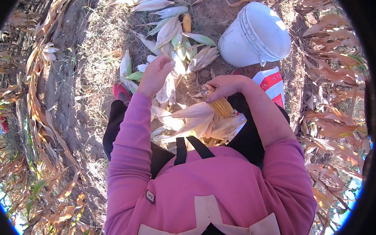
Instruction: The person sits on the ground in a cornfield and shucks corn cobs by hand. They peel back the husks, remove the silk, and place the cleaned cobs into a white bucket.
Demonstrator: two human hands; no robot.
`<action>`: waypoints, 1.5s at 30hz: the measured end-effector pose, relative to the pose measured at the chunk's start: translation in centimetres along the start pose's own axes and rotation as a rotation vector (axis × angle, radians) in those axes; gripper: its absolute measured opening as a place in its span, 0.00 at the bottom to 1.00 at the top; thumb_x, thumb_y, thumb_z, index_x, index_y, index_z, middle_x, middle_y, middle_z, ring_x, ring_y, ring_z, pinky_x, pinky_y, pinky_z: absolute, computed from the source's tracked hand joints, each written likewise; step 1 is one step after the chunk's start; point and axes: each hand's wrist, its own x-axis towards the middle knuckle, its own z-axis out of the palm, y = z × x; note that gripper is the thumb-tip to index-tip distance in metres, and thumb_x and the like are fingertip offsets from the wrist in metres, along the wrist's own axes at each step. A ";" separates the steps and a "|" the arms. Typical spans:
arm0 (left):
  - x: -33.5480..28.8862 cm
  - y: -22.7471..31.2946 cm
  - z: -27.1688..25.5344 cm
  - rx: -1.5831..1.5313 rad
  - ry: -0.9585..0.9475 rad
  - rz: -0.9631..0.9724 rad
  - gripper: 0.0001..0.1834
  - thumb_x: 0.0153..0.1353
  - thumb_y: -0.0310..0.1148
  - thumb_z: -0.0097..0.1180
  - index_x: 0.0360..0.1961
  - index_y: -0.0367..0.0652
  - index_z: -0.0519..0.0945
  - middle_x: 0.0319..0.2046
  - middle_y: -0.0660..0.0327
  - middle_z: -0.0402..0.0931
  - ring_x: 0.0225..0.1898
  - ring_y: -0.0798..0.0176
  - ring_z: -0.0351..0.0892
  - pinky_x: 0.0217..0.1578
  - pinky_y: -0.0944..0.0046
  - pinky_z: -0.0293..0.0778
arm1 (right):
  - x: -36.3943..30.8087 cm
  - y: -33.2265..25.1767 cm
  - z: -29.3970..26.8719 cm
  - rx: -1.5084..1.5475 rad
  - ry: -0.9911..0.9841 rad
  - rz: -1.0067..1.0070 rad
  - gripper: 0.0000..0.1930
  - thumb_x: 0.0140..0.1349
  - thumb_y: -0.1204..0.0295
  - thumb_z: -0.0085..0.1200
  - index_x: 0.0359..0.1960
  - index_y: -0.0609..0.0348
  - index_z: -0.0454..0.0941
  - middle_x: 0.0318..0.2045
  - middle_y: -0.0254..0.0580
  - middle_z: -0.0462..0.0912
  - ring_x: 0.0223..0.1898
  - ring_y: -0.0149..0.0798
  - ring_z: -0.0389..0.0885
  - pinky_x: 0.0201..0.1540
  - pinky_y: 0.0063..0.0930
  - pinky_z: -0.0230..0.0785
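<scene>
My right hand [227, 85] is wrapped round a husked ear of corn [222, 108], whose yellow kernels show below the fingers. To the left, my left hand [156, 74] is raised over the pile with its fingers curled in. Glare at the fingertips hides what they hold, if anything. Below and beyond the hands lie several corn ears in pale and green husks [167, 33]. Another bare yellow ear [187, 23] shows at the far side of this pile. Loose dry husks [196, 119] spread between my legs, just under the held ear.
A white plastic bucket [234, 42] tilts at the far right, its rim facing right. Beside my right knee is a red and white sack [273, 85]. Dry corn stalks and leaves [335, 75] line the right side, with more [34, 95] along the left.
</scene>
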 end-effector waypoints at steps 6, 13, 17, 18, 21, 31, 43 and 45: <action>0.4 0.6 0.3 -0.002 0.009 0.020 0.11 0.66 0.35 0.50 0.42 0.37 0.73 0.35 0.65 0.75 0.39 0.74 0.72 0.45 0.71 0.67 | -2.0 2.5 -3.5 0.390 0.558 -0.184 0.28 0.56 0.50 0.58 0.48 0.60 0.74 0.40 0.40 0.80 0.42 0.31 0.77 0.44 0.27 0.70; 0.4 -0.1 0.6 -0.098 -0.018 0.023 0.11 0.64 0.35 0.52 0.41 0.37 0.74 0.34 0.66 0.74 0.39 0.73 0.71 0.44 0.70 0.68 | -6.4 3.1 -5.7 0.779 0.786 -0.270 0.25 0.61 0.53 0.53 0.52 0.60 0.71 0.42 0.34 0.77 0.43 0.26 0.75 0.46 0.23 0.67; 0.9 -1.2 1.6 0.025 -0.099 0.024 0.15 0.63 0.38 0.54 0.42 0.36 0.76 0.38 0.61 0.77 0.42 0.67 0.74 0.46 0.67 0.69 | -5.9 3.5 -4.8 0.891 0.634 -0.407 0.25 0.61 0.54 0.52 0.54 0.57 0.70 0.45 0.34 0.76 0.48 0.27 0.73 0.54 0.25 0.64; 0.9 -1.4 1.7 0.021 -0.109 0.025 0.16 0.63 0.39 0.54 0.43 0.36 0.76 0.39 0.60 0.77 0.42 0.67 0.74 0.46 0.66 0.69 | -5.6 3.4 -4.7 0.896 0.645 -0.402 0.25 0.61 0.55 0.52 0.54 0.57 0.69 0.46 0.34 0.75 0.49 0.27 0.72 0.55 0.25 0.63; 0.9 -0.9 2.1 0.010 -0.149 0.017 0.18 0.62 0.40 0.55 0.46 0.36 0.75 0.41 0.59 0.76 0.43 0.66 0.74 0.47 0.66 0.69 | -5.7 2.5 -4.8 0.790 0.695 -0.408 0.23 0.63 0.60 0.50 0.56 0.57 0.66 0.47 0.37 0.76 0.52 0.31 0.72 0.58 0.28 0.63; -0.2 2.0 5.3 -0.317 -0.405 -0.015 0.38 0.56 0.39 0.64 0.63 0.36 0.61 0.52 0.58 0.70 0.54 0.66 0.68 0.56 0.64 0.65 | -4.0 -1.0 -3.4 0.829 0.448 -0.717 0.27 0.55 0.75 0.60 0.57 0.56 0.63 0.53 0.40 0.73 0.57 0.35 0.71 0.62 0.31 0.62; -0.6 2.2 4.9 -0.366 -0.234 -0.067 0.25 0.55 0.35 0.63 0.52 0.38 0.70 0.36 0.68 0.72 0.29 0.76 0.70 0.28 0.74 0.70 | -2.4 -1.4 -3.9 0.478 0.843 -0.797 0.09 0.60 0.73 0.58 0.42 0.58 0.80 0.45 0.36 0.77 0.48 0.30 0.75 0.51 0.24 0.68; -0.6 2.1 4.9 -0.363 -0.221 -0.071 0.23 0.56 0.36 0.62 0.50 0.39 0.70 0.35 0.68 0.72 0.28 0.76 0.70 0.28 0.74 0.70 | -2.7 -1.9 -3.7 0.358 0.923 -0.765 0.08 0.59 0.74 0.58 0.40 0.59 0.80 0.46 0.37 0.77 0.48 0.33 0.75 0.51 0.25 0.68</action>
